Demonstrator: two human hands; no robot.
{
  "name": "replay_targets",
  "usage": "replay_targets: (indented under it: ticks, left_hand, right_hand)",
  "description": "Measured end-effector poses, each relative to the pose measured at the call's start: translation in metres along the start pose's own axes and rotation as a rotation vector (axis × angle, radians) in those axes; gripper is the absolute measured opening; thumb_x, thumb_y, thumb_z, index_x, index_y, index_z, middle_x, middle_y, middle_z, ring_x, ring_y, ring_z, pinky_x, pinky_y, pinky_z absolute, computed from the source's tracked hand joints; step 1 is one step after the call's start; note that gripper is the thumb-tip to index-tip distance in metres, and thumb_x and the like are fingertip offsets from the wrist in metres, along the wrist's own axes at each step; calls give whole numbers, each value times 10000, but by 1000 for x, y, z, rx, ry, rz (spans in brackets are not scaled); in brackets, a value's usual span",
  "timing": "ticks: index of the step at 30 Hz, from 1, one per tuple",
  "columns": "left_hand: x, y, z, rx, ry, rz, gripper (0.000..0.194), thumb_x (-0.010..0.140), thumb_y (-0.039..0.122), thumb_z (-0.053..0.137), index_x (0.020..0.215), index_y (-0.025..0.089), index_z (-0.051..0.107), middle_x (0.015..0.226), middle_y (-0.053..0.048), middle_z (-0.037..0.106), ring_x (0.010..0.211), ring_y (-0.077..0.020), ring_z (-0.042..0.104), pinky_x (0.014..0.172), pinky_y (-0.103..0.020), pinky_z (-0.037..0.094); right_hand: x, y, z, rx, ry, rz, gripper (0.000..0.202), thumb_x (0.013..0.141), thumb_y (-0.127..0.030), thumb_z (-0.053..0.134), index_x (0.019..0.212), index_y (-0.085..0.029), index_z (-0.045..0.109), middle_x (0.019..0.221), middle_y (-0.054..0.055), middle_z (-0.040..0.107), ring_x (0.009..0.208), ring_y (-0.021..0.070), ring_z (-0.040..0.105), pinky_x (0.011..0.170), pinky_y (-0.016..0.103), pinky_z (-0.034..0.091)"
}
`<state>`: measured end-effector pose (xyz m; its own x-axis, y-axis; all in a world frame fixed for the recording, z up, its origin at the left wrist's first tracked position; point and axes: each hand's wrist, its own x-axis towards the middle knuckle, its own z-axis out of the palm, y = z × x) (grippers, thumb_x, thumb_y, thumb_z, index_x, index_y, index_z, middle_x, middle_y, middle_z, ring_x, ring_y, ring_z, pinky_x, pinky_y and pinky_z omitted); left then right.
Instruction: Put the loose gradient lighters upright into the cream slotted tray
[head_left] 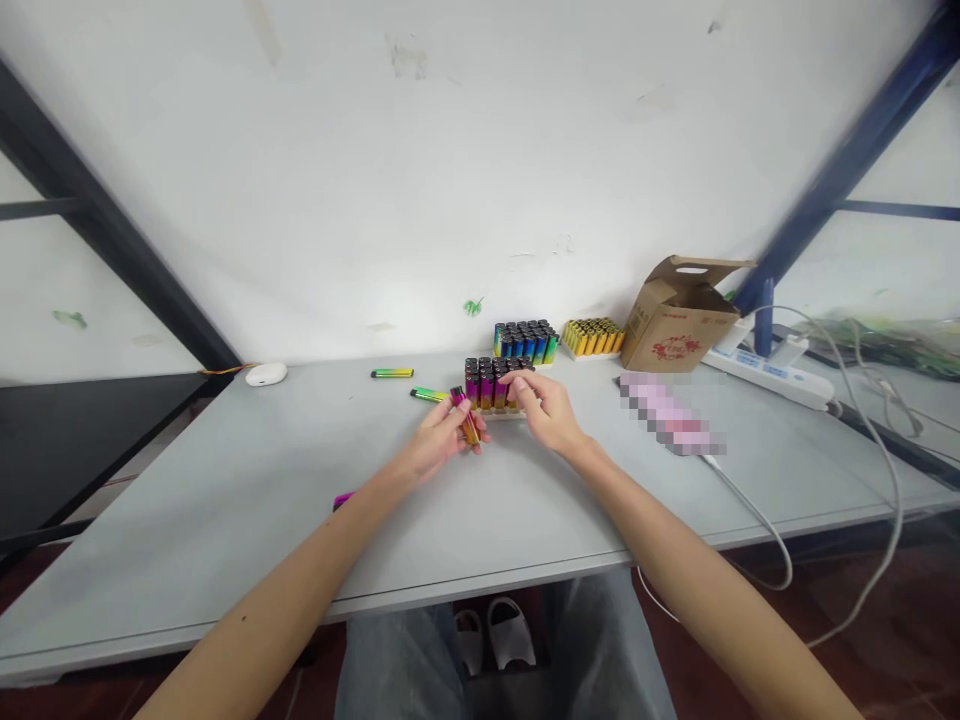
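From where I stand, the nearest thing on the grey table (247, 490) is a small purple piece (343, 499), mostly hidden behind the person's left forearm. Just beyond, the left hand (441, 436) grasps a purple-and-gold cylinder (466, 421) between thumb and fingers, above the tabletop. Its long axis slants: the dark-capped purple end points up, away from the person and a little left, the gold end down, toward the person and a little right. The right hand (551, 408) has its fingers bent against a standing bunch of purple cylinders (486, 388); I can't tell whether it grips one. Left of that bunch, a green-and-yellow cylinder (426, 394) lies nearly crosswise by the left hand; a second green one (392, 373) lies crosswise farther back. Toward the wall stand upright blue-green cylinders (523, 343), yellow cylinders (594, 338) to their right, then an open cardboard box (679, 325).
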<state>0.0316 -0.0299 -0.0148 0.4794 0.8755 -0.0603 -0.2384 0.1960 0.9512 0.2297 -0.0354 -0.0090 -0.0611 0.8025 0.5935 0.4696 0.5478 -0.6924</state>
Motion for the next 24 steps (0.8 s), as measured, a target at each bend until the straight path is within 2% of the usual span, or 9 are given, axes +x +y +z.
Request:
replay_targets:
  ticks: [3,6,8,13,17,19,21,24]
  left_hand:
    - [2,-6,-2,171,-57,38,362,794,425,705,1013,166,579,890,-71,676,840,-193,656,709,-324,521]
    - [3,-10,-2,285,-106,57,373,767,442,721,967,138,641,939,-96,696,894,-213,660,792,-362,536]
    - [4,-12,-2,350,-77,86,361,757,444,723,926,131,666,881,-72,696,853,-204,658,790,-356,535]
    - [4,-19,-4,562,39,230,308,772,433,691,761,127,663,690,-6,633,678,-156,600,649,-282,492]
    - [4,-22,-6,632,80,286,289,780,416,675,733,130,663,673,0,631,667,-159,599,636,-278,488]
    - [3,-20,-5,633,84,299,268,777,402,682,784,134,680,713,-9,659,705,-177,625,680,-295,506]
    - [2,-15,-3,601,84,318,281,766,378,702,928,149,696,830,-31,703,797,-200,658,780,-324,519]
    - [0,-6,-2,573,148,364,346,750,339,729,1062,196,685,1007,-63,714,936,-219,658,925,-346,477]
  right_hand:
    - [0,-6,2,-46,-57,-91,250,927,-371,495,1009,-217,673,900,49,641,796,170,597,688,306,486]
    - [-1,-10,5,-45,-72,-160,208,886,-337,568,1024,-226,679,1033,68,612,920,187,600,797,336,511]
    - [-2,-11,5,-42,-80,-186,199,864,-326,605,1022,-233,684,1065,71,591,968,196,595,856,357,511]
    - [-2,-9,6,-20,-133,-205,172,811,-329,687,964,-249,699,1095,72,572,1040,212,580,912,384,503]
    - [-3,-12,8,28,-170,-189,121,807,-309,690,901,-232,690,1102,76,574,1068,214,576,920,385,500]
    - [-2,-13,8,67,-172,-177,114,813,-308,679,887,-221,676,1104,79,577,1060,211,584,903,377,506]
    - [2,-13,5,90,-127,-155,122,814,-312,671,885,-213,661,1094,80,588,1035,205,593,889,376,505]
    - [10,-6,-6,90,68,-98,132,799,-328,670,854,-211,642,1045,74,622,1007,205,597,875,379,492]
